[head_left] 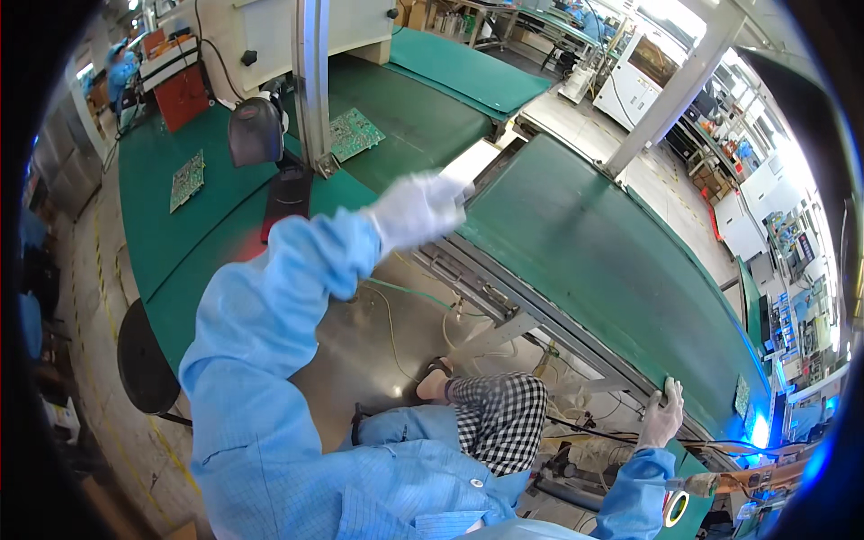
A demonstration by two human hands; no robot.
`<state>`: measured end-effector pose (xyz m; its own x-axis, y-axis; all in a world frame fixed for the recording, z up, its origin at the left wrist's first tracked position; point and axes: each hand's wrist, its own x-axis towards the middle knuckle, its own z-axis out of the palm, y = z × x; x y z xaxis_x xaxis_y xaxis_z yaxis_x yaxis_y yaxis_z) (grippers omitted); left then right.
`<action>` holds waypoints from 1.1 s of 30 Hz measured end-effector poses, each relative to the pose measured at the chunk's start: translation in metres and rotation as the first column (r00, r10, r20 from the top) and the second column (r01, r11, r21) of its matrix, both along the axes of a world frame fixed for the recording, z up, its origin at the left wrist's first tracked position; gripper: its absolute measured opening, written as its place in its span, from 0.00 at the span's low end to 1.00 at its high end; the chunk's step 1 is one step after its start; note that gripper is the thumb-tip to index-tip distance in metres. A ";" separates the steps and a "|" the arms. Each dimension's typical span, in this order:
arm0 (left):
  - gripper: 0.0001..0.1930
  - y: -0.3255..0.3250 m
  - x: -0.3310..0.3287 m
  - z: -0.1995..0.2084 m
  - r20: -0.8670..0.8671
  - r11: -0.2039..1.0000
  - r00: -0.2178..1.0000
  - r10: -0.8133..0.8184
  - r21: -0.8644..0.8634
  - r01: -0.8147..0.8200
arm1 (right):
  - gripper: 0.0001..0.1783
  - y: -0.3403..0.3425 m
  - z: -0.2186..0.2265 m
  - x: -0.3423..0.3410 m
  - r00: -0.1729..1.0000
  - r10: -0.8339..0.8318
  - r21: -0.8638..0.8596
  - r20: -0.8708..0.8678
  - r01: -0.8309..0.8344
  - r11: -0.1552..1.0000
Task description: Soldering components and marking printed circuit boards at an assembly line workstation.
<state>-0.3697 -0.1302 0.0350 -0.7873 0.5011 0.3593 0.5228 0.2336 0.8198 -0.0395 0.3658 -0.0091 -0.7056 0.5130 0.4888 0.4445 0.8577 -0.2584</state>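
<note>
My left hand (421, 212), in a white glove, is over the near left end of the green conveyor belt (594, 256). Motion smears its fingers, and nothing can be made out in them. My right hand (662, 416), also gloved, rests at the belt's near edge farther right, fingers stretched over the rim and nothing seen in them. A green circuit board (355, 134) lies on the belt section beyond the metal post. Another board (187, 182) is on the green table at left. A small board (742, 396) sits at the belt's right end, near a blue light.
A dark hooded device (256, 132) stands on a base beside the metal post (312, 85). A round black stool (148, 360) is by the table's left edge. Hoses and cables hang under the conveyor frame. A tape roll (676, 508) is at lower right.
</note>
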 end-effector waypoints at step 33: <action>0.10 -0.095 0.107 -0.070 0.250 0.543 0.779 -0.575 -0.595 0.592 | 0.29 -0.198 0.018 -0.170 0.975 0.032 0.222 0.221 -0.083 0.971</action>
<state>-0.2632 -0.2252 -0.0350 -0.2423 0.9448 -0.2205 0.7149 0.3275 0.6178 -0.2098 0.1681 0.0089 -0.8317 0.3605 0.4223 0.4159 0.9084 0.0437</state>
